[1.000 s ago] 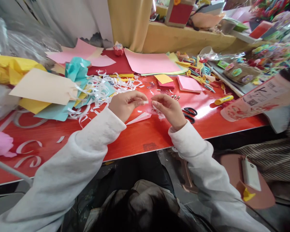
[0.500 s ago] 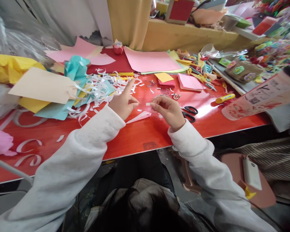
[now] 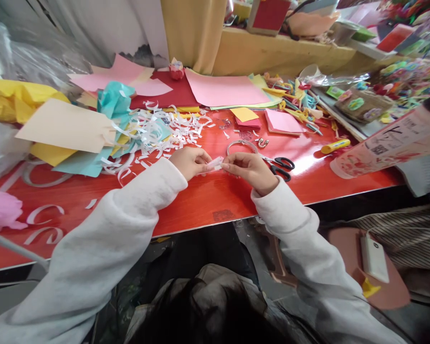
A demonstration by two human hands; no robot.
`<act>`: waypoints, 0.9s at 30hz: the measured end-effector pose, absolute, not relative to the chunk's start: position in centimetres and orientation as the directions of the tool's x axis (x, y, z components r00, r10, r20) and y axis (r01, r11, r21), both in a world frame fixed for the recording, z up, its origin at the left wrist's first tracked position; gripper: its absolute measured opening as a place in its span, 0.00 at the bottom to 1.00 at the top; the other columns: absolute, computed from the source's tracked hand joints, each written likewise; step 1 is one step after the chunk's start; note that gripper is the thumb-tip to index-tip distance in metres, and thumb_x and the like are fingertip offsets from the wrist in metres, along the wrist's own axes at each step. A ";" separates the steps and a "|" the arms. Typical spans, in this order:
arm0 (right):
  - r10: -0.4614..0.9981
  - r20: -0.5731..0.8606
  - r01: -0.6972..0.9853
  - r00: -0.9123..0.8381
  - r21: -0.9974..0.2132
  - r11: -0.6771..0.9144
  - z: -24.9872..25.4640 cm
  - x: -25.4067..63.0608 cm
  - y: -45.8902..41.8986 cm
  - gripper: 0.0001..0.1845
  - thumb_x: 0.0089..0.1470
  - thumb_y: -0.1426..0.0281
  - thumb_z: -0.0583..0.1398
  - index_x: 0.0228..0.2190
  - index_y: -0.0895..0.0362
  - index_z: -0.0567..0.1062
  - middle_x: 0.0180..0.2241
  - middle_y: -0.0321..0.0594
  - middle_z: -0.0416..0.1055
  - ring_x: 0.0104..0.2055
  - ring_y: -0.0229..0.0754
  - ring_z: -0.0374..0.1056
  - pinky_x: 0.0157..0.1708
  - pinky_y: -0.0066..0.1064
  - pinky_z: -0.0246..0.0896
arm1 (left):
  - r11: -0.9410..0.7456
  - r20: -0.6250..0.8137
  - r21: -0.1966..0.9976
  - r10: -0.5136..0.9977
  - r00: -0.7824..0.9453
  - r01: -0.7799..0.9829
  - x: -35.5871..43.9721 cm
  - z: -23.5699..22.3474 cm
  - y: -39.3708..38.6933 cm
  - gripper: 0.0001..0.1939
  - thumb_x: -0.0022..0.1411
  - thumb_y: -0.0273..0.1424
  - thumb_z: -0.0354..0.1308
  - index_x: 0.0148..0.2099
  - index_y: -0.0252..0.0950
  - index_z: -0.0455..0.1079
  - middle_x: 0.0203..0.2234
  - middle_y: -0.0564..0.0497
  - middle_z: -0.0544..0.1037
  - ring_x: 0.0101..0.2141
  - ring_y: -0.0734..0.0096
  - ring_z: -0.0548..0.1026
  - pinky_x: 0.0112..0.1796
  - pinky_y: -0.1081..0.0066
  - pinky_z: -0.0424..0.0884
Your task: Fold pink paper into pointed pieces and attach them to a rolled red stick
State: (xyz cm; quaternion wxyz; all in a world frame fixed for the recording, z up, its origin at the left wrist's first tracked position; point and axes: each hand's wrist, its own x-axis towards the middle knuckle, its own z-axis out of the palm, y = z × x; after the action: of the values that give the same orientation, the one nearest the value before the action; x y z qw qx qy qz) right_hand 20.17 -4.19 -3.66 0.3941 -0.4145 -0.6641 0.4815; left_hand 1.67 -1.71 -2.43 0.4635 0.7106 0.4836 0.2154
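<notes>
My left hand and my right hand meet over the red table, both in white sleeves. Between their pinched fingertips is a small white paper piece, gripped from both sides. A ring of clear tape lies just beyond my right hand. Black-handled scissors rest on the table to the right of that hand. A heap of white paper shreds lies beyond my left hand.
Pink, red, yellow and teal paper sheets cover the back of the table. A yellow marker and a printed roll lie at right, where another person in striped clothing sits. A pink paper flower sits at far left.
My left hand, which had pointed a finger toward the shreds, came back and pinched the white piece together with my right hand. Both hands moved slightly nearer to me.
</notes>
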 end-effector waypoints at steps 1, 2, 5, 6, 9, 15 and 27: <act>0.929 0.124 0.192 -0.348 -0.961 0.200 -3.7 20.2 -4.1 0.17 0.41 0.59 0.63 0.24 0.61 0.70 0.22 0.34 0.63 0.24 0.30 0.56 0.25 0.27 0.51 | -0.058 -0.160 0.895 0.884 0.439 0.443 1.7 -2.2 -1.8 0.05 0.52 0.25 0.58 0.35 0.31 0.68 0.25 0.50 0.75 0.26 0.72 0.74 0.33 0.69 0.70; 0.929 0.123 0.211 -0.350 -0.955 0.206 -3.8 20.2 -4.1 0.17 0.41 0.59 0.63 0.24 0.61 0.70 0.23 0.35 0.64 0.25 0.31 0.56 0.26 0.28 0.51 | -0.008 -0.181 0.918 0.882 0.435 0.397 1.9 -2.0 -2.0 0.05 0.54 0.24 0.56 0.35 0.30 0.68 0.25 0.50 0.75 0.26 0.73 0.74 0.32 0.70 0.70; 0.936 0.120 0.238 -0.331 -0.949 0.206 -3.8 20.2 -4.0 0.17 0.41 0.59 0.63 0.25 0.61 0.70 0.24 0.36 0.64 0.26 0.32 0.57 0.27 0.29 0.52 | 0.148 -0.252 0.951 0.879 0.404 0.270 2.4 -1.4 -2.4 0.05 0.57 0.21 0.52 0.37 0.28 0.67 0.26 0.49 0.75 0.26 0.75 0.75 0.32 0.71 0.72; 0.942 0.121 0.234 -0.313 -0.951 0.200 -3.7 20.2 -4.0 0.17 0.41 0.59 0.63 0.25 0.61 0.70 0.24 0.36 0.64 0.26 0.32 0.56 0.27 0.29 0.52 | 0.186 -0.270 0.953 0.879 0.394 0.238 2.5 -1.3 -2.5 0.05 0.57 0.20 0.52 0.37 0.28 0.67 0.26 0.50 0.75 0.26 0.75 0.75 0.32 0.71 0.72; 0.955 0.137 0.217 -0.262 -0.956 0.197 -3.7 20.1 -4.0 0.16 0.41 0.59 0.64 0.24 0.60 0.69 0.23 0.35 0.63 0.25 0.31 0.55 0.26 0.28 0.51 | 0.260 -0.302 0.952 0.880 0.367 0.160 2.9 -1.3 -2.6 0.05 0.57 0.18 0.51 0.36 0.28 0.66 0.25 0.51 0.75 0.25 0.75 0.76 0.32 0.72 0.72; 0.956 0.179 0.260 -0.233 -0.936 0.238 -3.9 20.1 -3.9 0.13 0.42 0.63 0.63 0.24 0.61 0.69 0.22 0.34 0.62 0.24 0.31 0.55 0.26 0.29 0.51 | 0.307 -0.311 0.949 0.887 0.340 0.066 2.8 -1.7 -2.5 0.05 0.57 0.17 0.52 0.35 0.28 0.66 0.24 0.51 0.76 0.26 0.75 0.77 0.33 0.71 0.73; 0.953 0.222 0.380 -0.204 -0.879 0.286 -4.3 20.2 -3.8 0.11 0.45 0.64 0.60 0.24 0.60 0.69 0.22 0.35 0.63 0.24 0.32 0.55 0.27 0.29 0.52 | 0.330 -0.309 0.944 0.873 0.378 0.009 2.6 -2.2 -2.4 0.04 0.56 0.19 0.54 0.36 0.27 0.67 0.26 0.48 0.78 0.28 0.73 0.78 0.32 0.75 0.74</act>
State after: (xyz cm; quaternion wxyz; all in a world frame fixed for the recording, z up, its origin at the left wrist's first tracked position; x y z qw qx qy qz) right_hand 20.21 -3.81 -4.27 0.4065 -0.4824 -0.6913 0.3524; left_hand 2.64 -2.43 -2.15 0.6755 0.4826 0.4569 0.3195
